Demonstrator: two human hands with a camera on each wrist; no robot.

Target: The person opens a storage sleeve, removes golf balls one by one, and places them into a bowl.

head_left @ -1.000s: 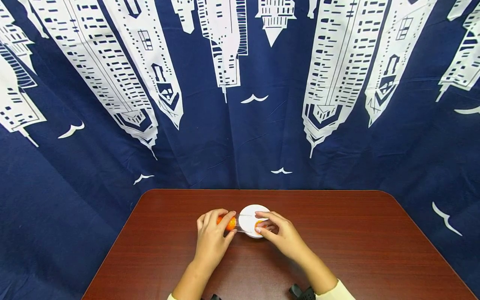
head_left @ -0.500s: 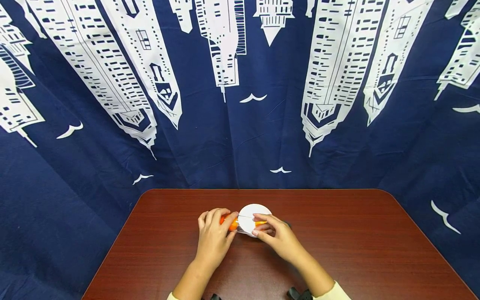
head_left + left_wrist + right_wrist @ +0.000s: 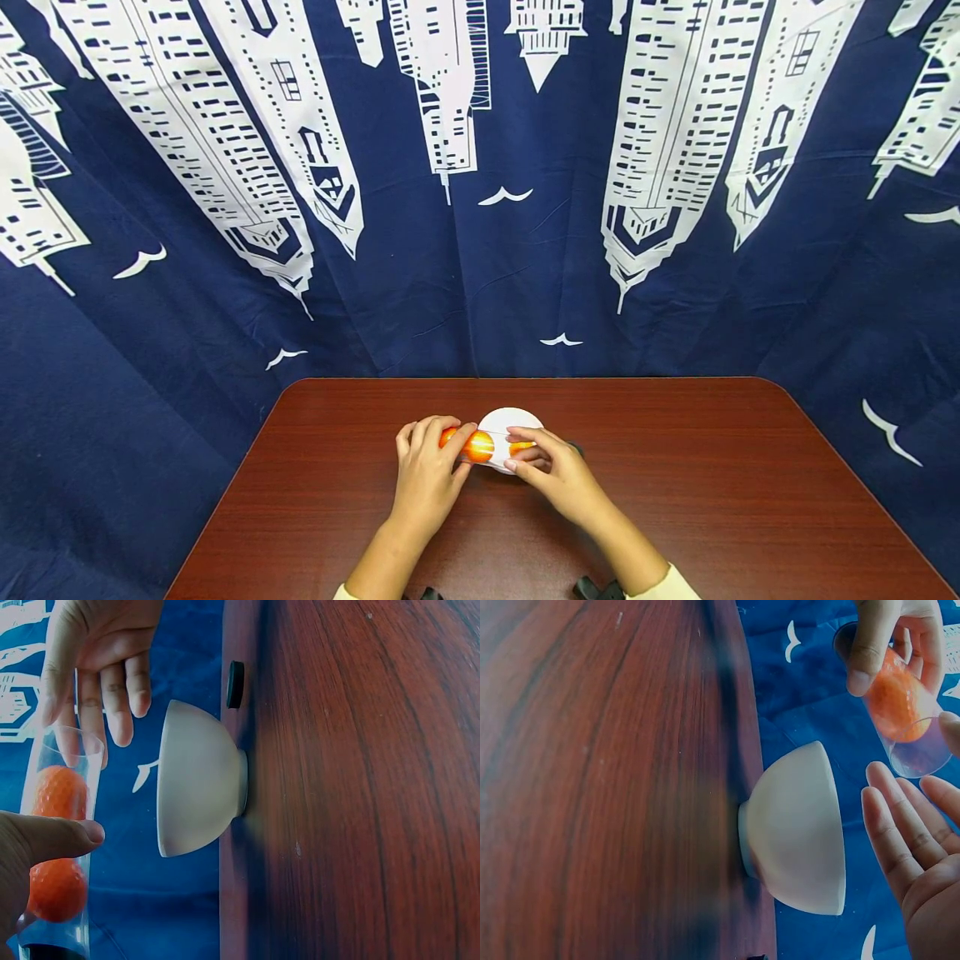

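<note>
My left hand (image 3: 429, 467) grips a clear tube (image 3: 94, 742) that lies about level over the white bowl (image 3: 510, 417). Two dimpled orange balls (image 3: 58, 891) show inside it, one on each side of my thumb in the left wrist view. My right hand (image 3: 558, 467) is at the tube's open end, thumb and fingers to either side of the rim, fingers mostly straight. Its palm (image 3: 937, 900) looks bare in the right wrist view. Between those fingers another orange patch (image 3: 520, 448) shows over the bowl; whether it lies in the bowl is partly hidden.
A dark round cap (image 3: 235, 684) lies on the brown wooden table (image 3: 675, 483) beyond the bowl, mostly behind my right hand in the head view. A blue curtain (image 3: 480, 275) with white buildings hangs behind the table's far edge.
An orange ball has slid right inside the tube, out past my left fingers toward the open end. Both hands have shifted only slightly, and the cap has come into sight behind the right hand.
</note>
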